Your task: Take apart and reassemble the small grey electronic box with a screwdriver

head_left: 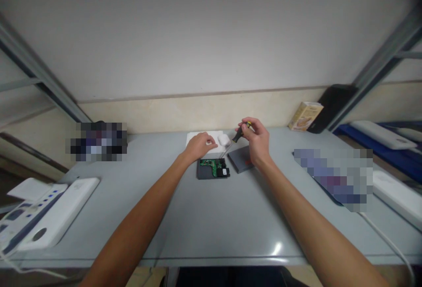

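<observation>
My right hand (257, 139) grips a screwdriver (238, 135) with a black and yellow handle. Its thin shaft slants down to the left, its tip close to the upper edge of an opened device; whether it touches a screw cannot be made out. The device (205, 172) is dark grey, with a green circuit board (211, 162) and a black module bearing a white label. My left hand (199, 145) is just above it, thumb and forefinger curled together; anything between them is too small to see. A flat dark grey case (239, 161) with an orange mark lies beneath my right hand.
White paper (191, 136) and a small white rounded case (224, 140) lie behind the device. A yellow box (306, 116) leans near a black object (331, 107) at the back right. White power strips (62, 214) lie left, and a white cable (385, 236) runs right.
</observation>
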